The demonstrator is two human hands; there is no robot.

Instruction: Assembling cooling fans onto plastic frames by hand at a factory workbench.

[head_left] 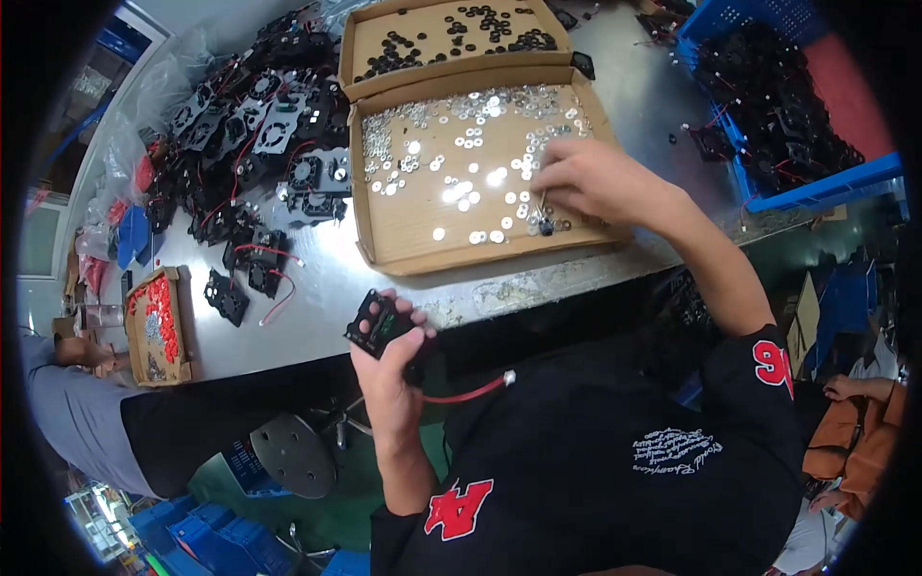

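Observation:
My left hand (389, 360) is closed around a small black fan unit (373, 323), held in front of the table edge. From its underside a red cable (466, 395) with a white plug hangs out to the right. My right hand (591, 182) is over the right side of a shallow cardboard tray (403, 252), its fingers pinched together. Below the fingertips shows a thin, pale, stick-like thing, with a small dark part (546, 228) at its lower end; what it is I cannot make out. Around it lie many clear and silvery small rings (471, 142).
Behind stands a second cardboard tray (351, 48) with black rings. Black fans (279, 134) with cables are heaped at left. A blue crate (768, 200) of black fans is at right. A small box (182, 372) of red parts sits near another person's hand (86, 353).

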